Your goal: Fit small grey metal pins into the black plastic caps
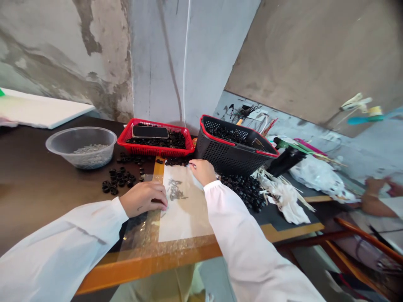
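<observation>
A white sheet (pixel 189 222) lies in front of me near the table edge, with a cluster of small dark grey pieces or marks (pixel 176 191) on it. My left hand (pixel 145 199) rests at the sheet's left edge, its fingers bent and pressed together; what they hold, if anything, is hidden. At the sheet's far right corner, my right hand (pixel 202 172) is closed in a pinch, its fingertips near a row of small black pieces (pixel 179 161). Whatever is in that pinch is too small to name. Clear plastic film (pixel 138 235) spreads under and beside the sheet.
A translucent bowl (pixel 82 147) with small grey pieces stands left. Behind are a red basket (pixel 157 151) with black pieces and a phone (pixel 150 132), and a black basket (pixel 233 155). Loose black pieces (pixel 244 191) lie right. Another person's hand (pixel 376 184) shows far right.
</observation>
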Demonstrator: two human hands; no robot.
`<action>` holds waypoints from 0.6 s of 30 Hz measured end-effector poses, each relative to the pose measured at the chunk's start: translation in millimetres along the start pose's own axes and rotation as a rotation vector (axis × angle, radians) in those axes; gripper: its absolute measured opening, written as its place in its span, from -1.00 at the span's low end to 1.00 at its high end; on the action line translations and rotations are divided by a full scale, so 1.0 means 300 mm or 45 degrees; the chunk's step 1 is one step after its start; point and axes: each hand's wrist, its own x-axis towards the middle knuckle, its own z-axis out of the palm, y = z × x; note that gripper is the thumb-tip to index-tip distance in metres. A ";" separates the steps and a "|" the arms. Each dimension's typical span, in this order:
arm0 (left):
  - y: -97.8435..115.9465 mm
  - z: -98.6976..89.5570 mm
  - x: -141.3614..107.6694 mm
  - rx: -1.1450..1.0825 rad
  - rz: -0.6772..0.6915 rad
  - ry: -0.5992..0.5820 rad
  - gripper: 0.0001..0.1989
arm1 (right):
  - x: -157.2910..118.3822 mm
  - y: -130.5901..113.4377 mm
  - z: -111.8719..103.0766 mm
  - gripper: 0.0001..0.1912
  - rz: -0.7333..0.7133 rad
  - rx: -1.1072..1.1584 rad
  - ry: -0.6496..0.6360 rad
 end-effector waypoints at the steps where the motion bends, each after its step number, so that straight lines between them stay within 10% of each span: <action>1: -0.001 0.000 0.001 -0.013 0.005 -0.007 -0.75 | 0.022 -0.012 0.022 -0.72 0.002 0.003 -0.002; 12: 0.029 -0.019 -0.001 -0.295 -0.068 -0.014 -0.73 | 0.038 -0.016 0.107 -0.78 0.012 0.111 -0.003; 18: 0.056 -0.018 0.001 -0.315 -0.077 -0.085 -0.88 | 0.016 -0.058 0.111 -0.84 -0.014 0.737 0.096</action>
